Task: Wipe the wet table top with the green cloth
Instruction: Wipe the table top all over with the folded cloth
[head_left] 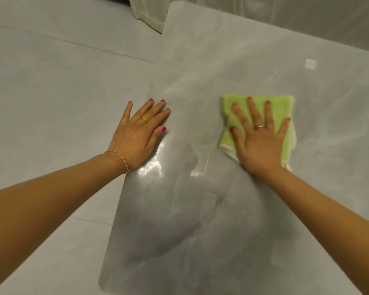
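Note:
A glossy grey table top (pixel 200 67) fills the middle and right of the view, with shiny wet streaks near its centre. A folded green cloth (pixel 279 107) lies flat on it at the right. My right hand (pixel 258 139) presses down on the cloth with fingers spread, covering its lower part. My left hand (pixel 140 133) lies flat at the table's left edge, fingers apart, holding nothing.
Pale grey floor tiles (pixel 51 92) lie beyond the table's left edge. A pale curtain (pixel 149 13) hangs at the top, behind the table's far corner. A small square mark (pixel 310 64) shows on the table at the far right.

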